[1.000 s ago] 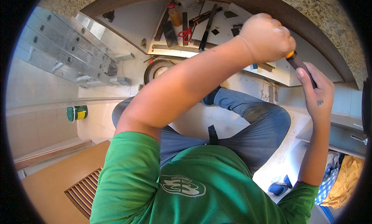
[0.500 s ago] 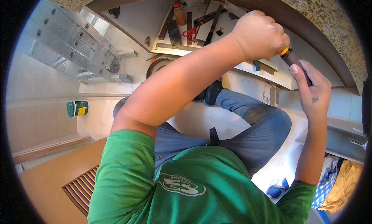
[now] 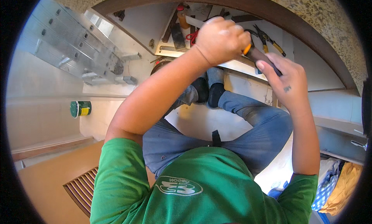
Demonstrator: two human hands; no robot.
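My left hand [image 3: 221, 41] is a fist closed around a tool; an orange end [image 3: 247, 49] shows at its right side, and a pale, flat blade-like strip [image 3: 195, 22] sticks out to its left. My right hand [image 3: 288, 74] has its thumb and fingers closed on a dark brown bar [image 3: 265, 61] that reaches up to the orange end. Whether bar and tool are one piece I cannot tell. Behind the hands, pliers with yellow-and-black handles [image 3: 266, 39], red scissors [image 3: 192, 37] and a red-capped bottle of amber liquid [image 3: 182, 17] are in the cabinet.
A dark-framed stone countertop [image 3: 329, 34] arches overhead. A metal ladder [image 3: 77, 41] leans at the left, near a green can [image 3: 80, 108]. A tan louvred door panel [image 3: 46, 181] lies lower left; an open drawer [image 3: 341, 138] and cloths [image 3: 343, 189] are at right.
Both hands have moved left with the tool and bar. The pliers and the pale strip now show. My feet are more visible below the cabinet.
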